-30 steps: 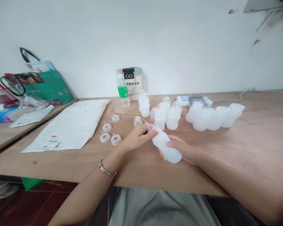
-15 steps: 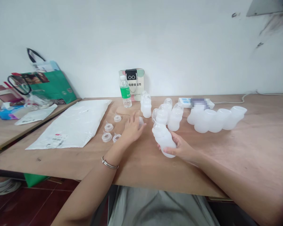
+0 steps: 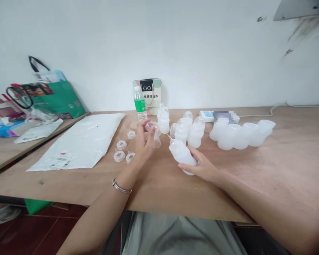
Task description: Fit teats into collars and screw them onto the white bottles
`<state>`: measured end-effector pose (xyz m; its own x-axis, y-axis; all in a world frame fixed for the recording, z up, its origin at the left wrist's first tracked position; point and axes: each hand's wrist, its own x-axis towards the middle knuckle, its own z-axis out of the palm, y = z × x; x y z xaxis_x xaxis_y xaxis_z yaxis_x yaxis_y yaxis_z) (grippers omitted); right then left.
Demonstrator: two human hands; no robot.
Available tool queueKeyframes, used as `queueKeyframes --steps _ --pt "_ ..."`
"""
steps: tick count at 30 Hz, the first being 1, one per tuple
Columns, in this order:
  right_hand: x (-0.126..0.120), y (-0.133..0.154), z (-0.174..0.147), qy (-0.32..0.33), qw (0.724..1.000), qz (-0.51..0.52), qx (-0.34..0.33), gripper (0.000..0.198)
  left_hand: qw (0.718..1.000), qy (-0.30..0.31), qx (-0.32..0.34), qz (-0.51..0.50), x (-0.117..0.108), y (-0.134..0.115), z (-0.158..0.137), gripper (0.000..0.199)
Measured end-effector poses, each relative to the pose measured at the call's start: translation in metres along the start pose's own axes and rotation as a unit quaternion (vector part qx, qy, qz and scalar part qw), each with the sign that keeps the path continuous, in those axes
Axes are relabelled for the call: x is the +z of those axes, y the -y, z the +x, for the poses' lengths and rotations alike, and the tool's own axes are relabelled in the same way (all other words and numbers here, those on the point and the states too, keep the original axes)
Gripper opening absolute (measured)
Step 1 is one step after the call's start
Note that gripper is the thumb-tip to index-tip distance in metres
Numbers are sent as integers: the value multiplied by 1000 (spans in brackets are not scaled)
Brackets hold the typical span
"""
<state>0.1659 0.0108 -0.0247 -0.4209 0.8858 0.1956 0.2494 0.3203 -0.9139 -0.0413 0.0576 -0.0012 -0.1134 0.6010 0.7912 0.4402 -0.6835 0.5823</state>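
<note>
My right hand (image 3: 203, 164) is wrapped round a frosted white plastic bottle (image 3: 183, 154), which tilts to the left above the table. A clear collar with a thin pointed nozzle tops this bottle. Between the thumb and fingers of my left hand (image 3: 143, 143) is a clear dome cap (image 3: 151, 125), lifted off the table. Just below it stands another clear cap (image 3: 156, 142). Several clear nozzle collars (image 3: 119, 156) lie to the left of my left hand. Behind my right hand, several capped white bottles (image 3: 196, 134) stand upright.
Several uncapped white bottles (image 3: 241, 138) stand to the right, before a white and blue box (image 3: 206, 116). A water bottle (image 3: 140, 106) and a paper bag (image 3: 155, 88) are at the wall. A white mailing bag (image 3: 82, 138) lies left, with a green bag (image 3: 61, 99) beyond.
My left hand has closed on a clear dome cap and raised it from the table. The white bottle in my right hand stays nearly in place.
</note>
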Motion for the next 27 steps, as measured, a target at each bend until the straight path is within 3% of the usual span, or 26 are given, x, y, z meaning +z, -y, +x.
queueKeyframes --steps 2,5,8,11,15,18,23,27 --pt "0 0 1 -1 1000 -10 11 49 997 -29 23 -72 1 -6 -4 31" --pt "0 1 1 2 999 -34 13 45 992 -25 52 -115 5 -10 -12 32" --pt "1 2 0 -2 999 -47 -11 45 990 40 66 -117 6 -10 -18 34" --pt "1 1 0 -1 999 -44 -26 45 984 111 125 -67 4 -11 -18 33" --pt "2 0 -1 -3 998 -57 -29 43 970 150 190 -32 2 -16 -18 32" --pt "2 1 -2 -6 996 -72 -44 38 967 174 184 -30 5 -16 -21 45" --pt "4 3 -5 -21 994 -78 -79 32 970 185 150 -43 13 -15 -29 84" --pt "3 2 -6 -36 991 -88 -91 32 975 185 101 -68 15 -20 -32 86"
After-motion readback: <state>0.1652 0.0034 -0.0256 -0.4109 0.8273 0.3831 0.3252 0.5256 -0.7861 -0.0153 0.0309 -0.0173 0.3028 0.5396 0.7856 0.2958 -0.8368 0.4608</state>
